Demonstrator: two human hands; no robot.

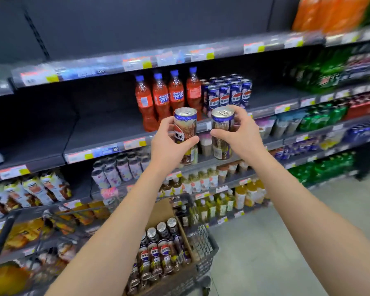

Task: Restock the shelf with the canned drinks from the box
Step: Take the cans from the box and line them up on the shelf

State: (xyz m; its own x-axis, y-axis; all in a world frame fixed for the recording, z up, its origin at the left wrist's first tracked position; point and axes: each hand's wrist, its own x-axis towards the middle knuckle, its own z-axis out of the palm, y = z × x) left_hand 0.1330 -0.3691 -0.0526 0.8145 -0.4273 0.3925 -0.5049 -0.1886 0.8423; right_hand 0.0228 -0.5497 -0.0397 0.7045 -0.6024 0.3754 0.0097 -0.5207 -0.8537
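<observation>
My left hand point(169, 144) grips a tall brown-and-blue canned drink point(185, 126), held upright. My right hand point(241, 135) grips a second can of the same kind point(222, 129), also upright. Both cans hang in front of the dark shelf point(107, 133), just below its row of orange bottles point(165, 99) and a block of blue cans point(229, 92). Down below, an open cardboard box point(160, 212) sits in a wire cart point(205, 248) and holds several more of these cans point(158, 251).
The shelf stretch left of the orange bottles is bare. Lower shelves carry tea and juice bottles point(203, 182). Green bottles point(320, 118) fill the shelves at right. A black cart handle point(0, 238) rises at lower left. Grey floor point(286, 242) lies right of the cart.
</observation>
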